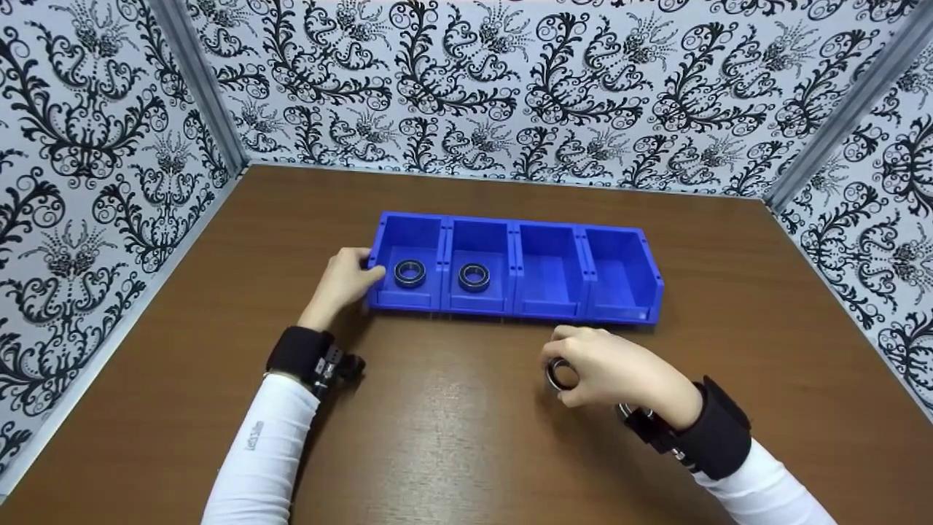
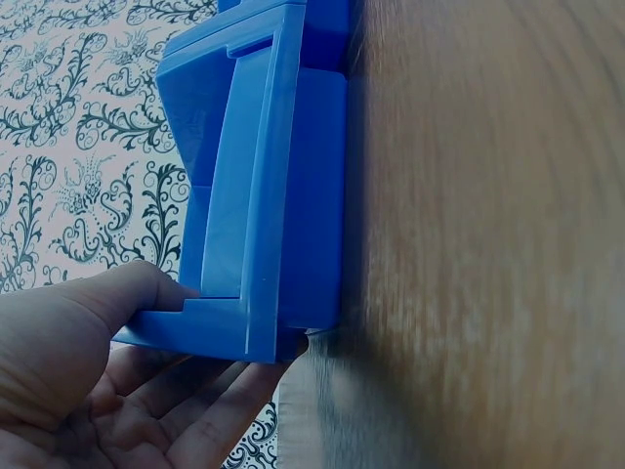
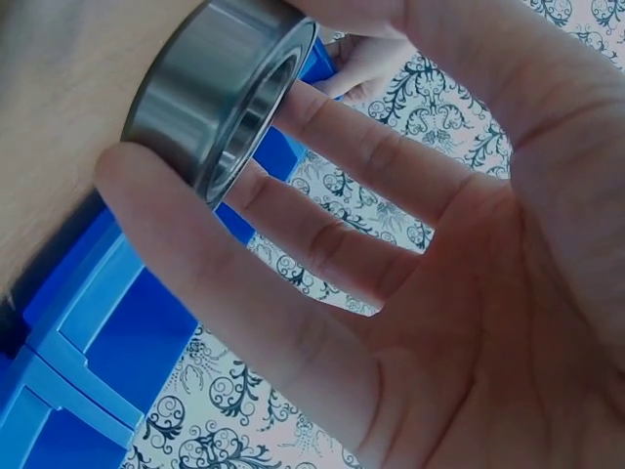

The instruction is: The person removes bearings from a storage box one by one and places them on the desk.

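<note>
A row of joined blue bins stands on the table, with four-sided compartments side by side. My left hand grips the left end wall, thumb over the rim and fingers on the outer side, as the left wrist view shows. One ball bearing lies flat in the leftmost compartment, another bearing in the compartment beside it. In front of the bins, my right hand pinches a steel bearing between thumb and fingers, tilted on edge. The two right compartments hold no bearings.
Part of a metallic ring shows beneath the right wrist, mostly hidden. The brown table is bordered by patterned walls behind and at both sides. Black straps with cameras sit on both wrists.
</note>
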`<action>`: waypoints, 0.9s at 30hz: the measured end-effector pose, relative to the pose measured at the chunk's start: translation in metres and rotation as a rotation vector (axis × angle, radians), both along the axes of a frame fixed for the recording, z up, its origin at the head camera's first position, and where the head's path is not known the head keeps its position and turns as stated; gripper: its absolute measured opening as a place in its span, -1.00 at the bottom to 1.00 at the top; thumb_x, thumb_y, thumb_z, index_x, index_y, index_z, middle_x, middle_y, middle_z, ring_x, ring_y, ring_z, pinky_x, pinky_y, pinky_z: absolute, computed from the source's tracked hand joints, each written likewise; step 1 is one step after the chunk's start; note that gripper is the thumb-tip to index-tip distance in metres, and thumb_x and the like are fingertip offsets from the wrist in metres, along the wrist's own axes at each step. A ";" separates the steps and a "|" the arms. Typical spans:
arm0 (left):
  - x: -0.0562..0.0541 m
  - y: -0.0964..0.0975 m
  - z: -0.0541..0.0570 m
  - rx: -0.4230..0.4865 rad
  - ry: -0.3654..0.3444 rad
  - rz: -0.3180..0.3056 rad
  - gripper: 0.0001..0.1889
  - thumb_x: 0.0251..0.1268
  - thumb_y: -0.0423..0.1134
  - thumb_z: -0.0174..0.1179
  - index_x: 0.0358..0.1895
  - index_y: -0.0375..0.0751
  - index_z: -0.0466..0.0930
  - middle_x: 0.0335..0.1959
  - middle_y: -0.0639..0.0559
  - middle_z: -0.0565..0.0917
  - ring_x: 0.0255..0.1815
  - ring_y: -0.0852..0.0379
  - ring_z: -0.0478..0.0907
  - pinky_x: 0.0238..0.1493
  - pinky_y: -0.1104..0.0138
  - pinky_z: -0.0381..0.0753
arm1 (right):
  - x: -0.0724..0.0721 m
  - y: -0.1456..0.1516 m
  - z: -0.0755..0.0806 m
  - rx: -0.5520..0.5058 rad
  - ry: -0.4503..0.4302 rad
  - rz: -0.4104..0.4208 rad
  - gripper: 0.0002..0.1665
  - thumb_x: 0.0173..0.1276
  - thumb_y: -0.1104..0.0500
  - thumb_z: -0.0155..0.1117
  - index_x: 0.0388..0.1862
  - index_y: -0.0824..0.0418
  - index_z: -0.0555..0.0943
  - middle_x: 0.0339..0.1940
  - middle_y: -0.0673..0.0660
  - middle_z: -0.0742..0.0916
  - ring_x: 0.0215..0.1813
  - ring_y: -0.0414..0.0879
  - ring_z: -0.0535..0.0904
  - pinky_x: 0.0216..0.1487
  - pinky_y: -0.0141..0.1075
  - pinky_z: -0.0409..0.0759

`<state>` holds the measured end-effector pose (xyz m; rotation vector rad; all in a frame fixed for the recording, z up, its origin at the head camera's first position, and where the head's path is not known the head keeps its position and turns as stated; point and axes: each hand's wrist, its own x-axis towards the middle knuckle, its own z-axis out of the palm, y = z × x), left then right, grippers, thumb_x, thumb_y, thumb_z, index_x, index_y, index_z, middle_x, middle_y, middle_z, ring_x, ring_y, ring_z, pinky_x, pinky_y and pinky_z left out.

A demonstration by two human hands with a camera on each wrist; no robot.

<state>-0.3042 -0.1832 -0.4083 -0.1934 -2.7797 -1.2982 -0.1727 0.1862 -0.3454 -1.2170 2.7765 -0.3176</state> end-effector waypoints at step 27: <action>-0.002 0.000 -0.003 -0.012 0.042 -0.003 -0.68 0.20 -0.37 0.14 -0.04 -0.45 0.70 -0.31 -0.11 0.66 -0.28 -0.03 0.48 -0.11 0.14 0.48 | 0.006 -0.002 -0.020 0.008 -0.038 0.034 -0.62 -0.07 0.29 0.48 -0.18 0.08 0.73 -0.26 -0.03 0.61 -0.34 -0.19 0.46 -0.30 -0.20 0.48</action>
